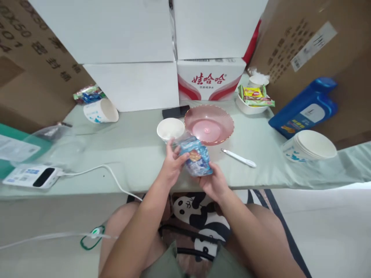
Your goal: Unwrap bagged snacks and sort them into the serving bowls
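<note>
Between both hands is a blue snack packet (194,156), held above the table's front edge. My left hand (173,160) is closed on its upper left side, thumb across the front. At its lower right corner my right hand (213,181) grips it. Just behind the left fingers stands a white paper bowl (170,129), its front partly covered by the hand and packet. A pink scalloped dish (209,124) sits behind the packet. To the right lies a white-handled peeler-like tool (239,158).
A black phone (176,112) lies behind the bowl. Stacked paper cups (308,146) and a blue bottle (304,108) stand right. A bowl of wrapped snacks (252,108) is farther back. Left are a tipped paper cup (101,111), a white power bank (31,176) and its cable (111,173).
</note>
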`<state>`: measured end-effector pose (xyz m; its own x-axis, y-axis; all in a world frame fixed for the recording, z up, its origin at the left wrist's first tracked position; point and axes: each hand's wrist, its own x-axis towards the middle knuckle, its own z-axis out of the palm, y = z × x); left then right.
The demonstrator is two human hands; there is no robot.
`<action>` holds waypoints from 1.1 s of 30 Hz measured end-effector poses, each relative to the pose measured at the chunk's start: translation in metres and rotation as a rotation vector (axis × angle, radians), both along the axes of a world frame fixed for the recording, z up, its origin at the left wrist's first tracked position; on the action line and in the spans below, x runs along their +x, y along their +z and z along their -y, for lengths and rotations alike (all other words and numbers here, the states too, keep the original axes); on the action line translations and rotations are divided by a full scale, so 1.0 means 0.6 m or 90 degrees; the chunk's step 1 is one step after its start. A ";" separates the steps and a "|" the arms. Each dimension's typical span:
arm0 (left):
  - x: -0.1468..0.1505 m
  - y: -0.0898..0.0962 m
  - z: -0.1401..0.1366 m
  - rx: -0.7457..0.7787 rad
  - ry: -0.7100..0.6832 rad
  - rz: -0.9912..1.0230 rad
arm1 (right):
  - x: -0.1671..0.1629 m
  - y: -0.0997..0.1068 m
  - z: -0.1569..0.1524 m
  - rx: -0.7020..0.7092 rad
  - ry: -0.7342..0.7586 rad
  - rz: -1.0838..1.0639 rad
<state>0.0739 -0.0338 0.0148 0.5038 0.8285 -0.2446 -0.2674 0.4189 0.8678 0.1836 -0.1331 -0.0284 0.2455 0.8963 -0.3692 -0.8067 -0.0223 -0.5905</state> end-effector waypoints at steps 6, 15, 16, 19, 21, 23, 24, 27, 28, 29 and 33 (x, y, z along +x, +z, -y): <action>0.008 -0.020 -0.015 0.141 0.055 -0.100 | -0.006 -0.005 -0.004 -0.019 0.072 0.001; -0.037 -0.030 0.006 0.432 -0.106 -0.191 | -0.005 0.006 -0.005 -0.027 0.014 0.117; -0.039 -0.032 0.011 0.427 -0.127 -0.188 | -0.006 0.003 -0.005 -0.027 0.013 0.123; -0.041 -0.036 0.020 0.387 -0.172 -0.174 | -0.006 -0.004 -0.004 -0.030 0.037 0.205; -0.043 -0.037 0.019 0.344 -0.162 -0.170 | 0.006 -0.003 0.001 -0.023 0.080 0.357; -0.045 -0.038 0.012 0.301 -0.126 -0.178 | 0.037 0.002 0.009 -0.023 0.088 0.580; -0.047 -0.039 0.007 0.286 -0.108 -0.190 | 0.059 0.004 0.015 -0.040 0.062 0.702; -0.057 -0.041 -0.007 0.288 -0.087 -0.243 | 0.144 0.004 0.037 -0.217 -0.140 1.039; -0.060 -0.042 -0.011 0.296 -0.090 -0.262 | 0.172 0.001 0.045 -0.292 -0.180 1.119; -0.062 -0.043 -0.013 0.303 -0.093 -0.278 | 0.198 -0.004 0.052 -0.354 -0.179 1.177; -0.065 -0.051 -0.015 0.290 -0.065 -0.248 | 0.248 -0.019 0.079 -0.526 -0.020 1.255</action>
